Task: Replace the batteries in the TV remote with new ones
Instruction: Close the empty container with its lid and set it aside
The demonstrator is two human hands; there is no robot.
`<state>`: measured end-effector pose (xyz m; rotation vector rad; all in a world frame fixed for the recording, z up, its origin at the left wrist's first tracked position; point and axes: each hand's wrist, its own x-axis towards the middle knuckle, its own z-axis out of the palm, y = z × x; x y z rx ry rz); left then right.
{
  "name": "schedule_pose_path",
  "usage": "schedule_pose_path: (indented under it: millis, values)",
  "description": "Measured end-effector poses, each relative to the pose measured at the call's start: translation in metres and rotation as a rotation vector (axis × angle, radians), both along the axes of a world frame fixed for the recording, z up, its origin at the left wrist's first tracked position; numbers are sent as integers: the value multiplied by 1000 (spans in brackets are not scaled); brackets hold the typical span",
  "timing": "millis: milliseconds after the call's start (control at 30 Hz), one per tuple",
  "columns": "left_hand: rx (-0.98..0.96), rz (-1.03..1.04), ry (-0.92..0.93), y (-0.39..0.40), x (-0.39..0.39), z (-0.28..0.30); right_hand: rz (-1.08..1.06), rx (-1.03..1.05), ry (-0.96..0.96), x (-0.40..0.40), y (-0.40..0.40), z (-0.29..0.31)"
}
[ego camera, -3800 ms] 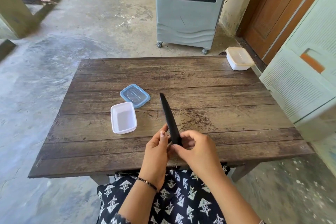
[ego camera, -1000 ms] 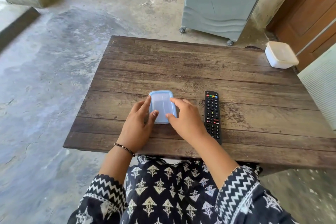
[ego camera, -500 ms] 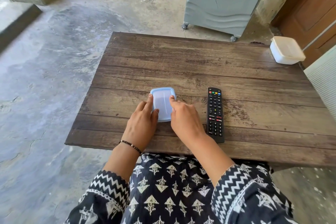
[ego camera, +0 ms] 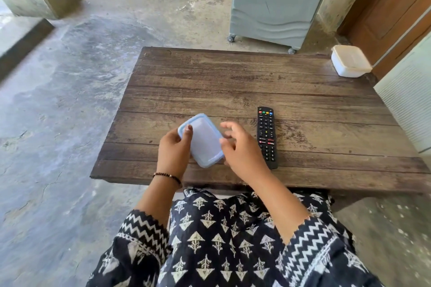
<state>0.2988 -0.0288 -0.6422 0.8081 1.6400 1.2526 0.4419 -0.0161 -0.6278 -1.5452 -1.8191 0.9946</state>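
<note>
Head view: left hand (ego camera: 173,147) gripping lidded box (ego camera: 201,140) above table (ego camera: 233,77) — right hand (ego camera: 241,149) fingers loosely apart beside it; remote (ego camera: 267,136) lying just right — best pressed at lid corners, kept level

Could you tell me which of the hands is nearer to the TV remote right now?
Right. The right hand hovers just left of the TV remote; the left hand grips the blue-lidded container farther left.

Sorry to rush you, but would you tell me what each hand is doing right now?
Left hand: holds the blue-lidded container, thumb on the lid.
Right hand: open, fingers loosely curled beside the container, gripping nothing; contact cannot be told.
</note>
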Motion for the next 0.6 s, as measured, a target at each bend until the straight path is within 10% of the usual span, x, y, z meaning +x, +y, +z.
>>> schedule_pose_path:
  millis: [167,600]
  values:
    - [17,50,-436,-13,28,14,-251,-322,357,-3,-11,-6]
    - [24,-9,-341,-23,42,14,-403,-91,149,6,-10,-9]
